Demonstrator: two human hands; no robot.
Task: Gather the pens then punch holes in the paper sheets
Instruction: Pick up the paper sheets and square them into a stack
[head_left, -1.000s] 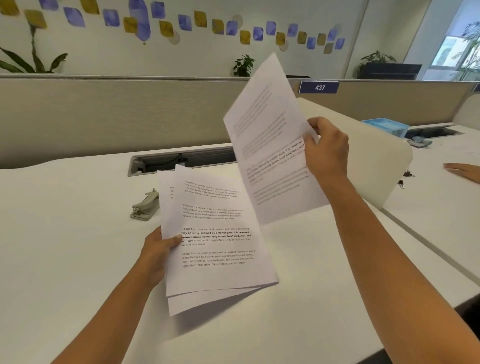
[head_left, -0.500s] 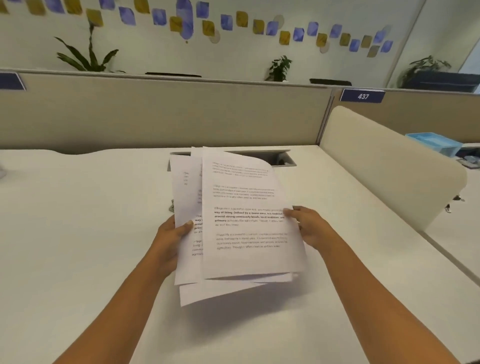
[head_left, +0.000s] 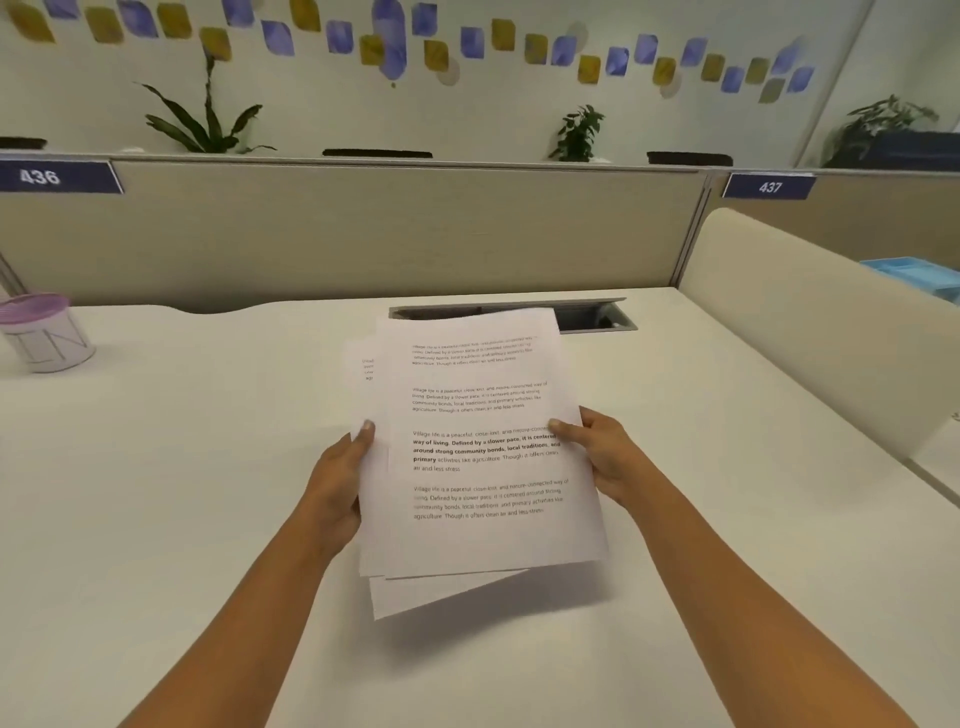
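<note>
Both hands hold a stack of paper sheets (head_left: 483, 447) in the air, just above the white tabletop (head_left: 156, 493). The left hand (head_left: 337, 478) has its grip clamped on the left edge of the stack, with the thumb on top. The right hand (head_left: 602, 452) has its grip clamped on the right edge, with the thumb on the printed side.

The sheets are not lined up. One page sticks out at the left, and a corner of another page pokes out at the bottom. The top page has four blocks of printed words.

How far along is the job? I see no pens lying on the tabletop. A cup with a purple rim (head_left: 44, 332) stands far off at the left edge. The pens may be in it, but I cannot see inside, so I cannot tell if that part is done.

The paper part looks only just begun. I see no holes in the top page. I cannot see a hole punch anywhere right now.

What is left, I think: tap the sheets so the edges match, find the punch, slide the edge in, and press down.
</note>
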